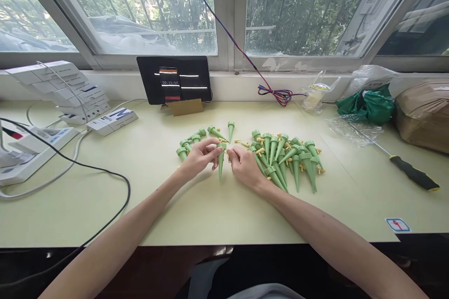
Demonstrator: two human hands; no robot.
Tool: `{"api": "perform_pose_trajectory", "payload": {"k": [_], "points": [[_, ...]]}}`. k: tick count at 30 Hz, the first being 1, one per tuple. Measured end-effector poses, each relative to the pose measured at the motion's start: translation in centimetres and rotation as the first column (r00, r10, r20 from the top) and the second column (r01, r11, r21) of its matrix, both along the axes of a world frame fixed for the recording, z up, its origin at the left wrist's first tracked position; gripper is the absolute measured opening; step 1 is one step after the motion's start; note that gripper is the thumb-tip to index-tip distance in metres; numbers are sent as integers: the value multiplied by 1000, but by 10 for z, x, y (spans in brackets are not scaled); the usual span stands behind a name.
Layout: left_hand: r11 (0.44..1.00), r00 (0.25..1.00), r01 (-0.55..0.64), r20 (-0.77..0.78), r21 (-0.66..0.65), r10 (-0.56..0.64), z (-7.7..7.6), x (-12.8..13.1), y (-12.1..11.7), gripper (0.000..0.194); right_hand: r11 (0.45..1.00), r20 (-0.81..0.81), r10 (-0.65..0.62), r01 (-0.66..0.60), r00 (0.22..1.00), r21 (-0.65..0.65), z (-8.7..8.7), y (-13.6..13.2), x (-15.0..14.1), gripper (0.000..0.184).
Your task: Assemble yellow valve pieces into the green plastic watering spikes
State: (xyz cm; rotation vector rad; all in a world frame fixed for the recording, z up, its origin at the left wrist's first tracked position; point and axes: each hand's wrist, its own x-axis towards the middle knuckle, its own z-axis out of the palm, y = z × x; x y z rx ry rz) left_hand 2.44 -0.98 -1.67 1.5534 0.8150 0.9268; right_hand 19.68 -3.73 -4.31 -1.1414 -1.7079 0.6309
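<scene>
Over the middle of the table, my left hand [200, 158] is closed around the capped top of a green plant watering spike [220, 168], its point hanging down. Close beside it, my right hand [244, 164] pinches a small yellow valve at the spike's side, mostly covered by the fingertips. Behind my hands lie loose yellow valves [242, 142] and a single green spike [230, 131]. Several more green spikes [184, 145] rest by my left hand. To the right of my right hand is a large pile of green spikes [296, 168] with yellow valves on them.
A tablet and phone showing a timer [170, 83] stand against the window wall. White boxes [112, 120], a power strip [38, 149] and cables occupy the left. On the right are a screwdriver [414, 173], a green bag [366, 103] and a brown package [424, 114].
</scene>
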Motion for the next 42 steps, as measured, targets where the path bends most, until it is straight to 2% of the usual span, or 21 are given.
{"api": "perform_pose_trajectory", "payload": {"k": [5, 13, 22, 30, 38, 42], "points": [[1000, 1000, 14, 9, -2, -14, 1, 0, 0, 31, 1000, 40, -9, 8, 999, 12, -1, 1, 1, 37], [1000, 1000, 4, 3, -18, -4, 5, 2, -3, 33, 998, 42, -4, 1, 999, 60, 5, -1, 2, 32], [1000, 1000, 2, -4, -18, -2, 2, 0, -1, 35, 1000, 53, 7, -8, 999, 17, 1, 1, 3, 40], [999, 1000, 29, 0, -29, -29, 1, -2, 0, 30, 996, 40, 30, -33, 999, 77, 8, -3, 5, 32], [999, 1000, 12, -14, -31, -12, 1, -2, 0, 32, 998, 49, 26, -28, 998, 48, -1, 2, 4, 40], [999, 1000, 11, -16, -35, -12, 0, -3, 0, 33, 999, 55, 20, -22, 998, 42, 1, 1, 4, 41]]}}
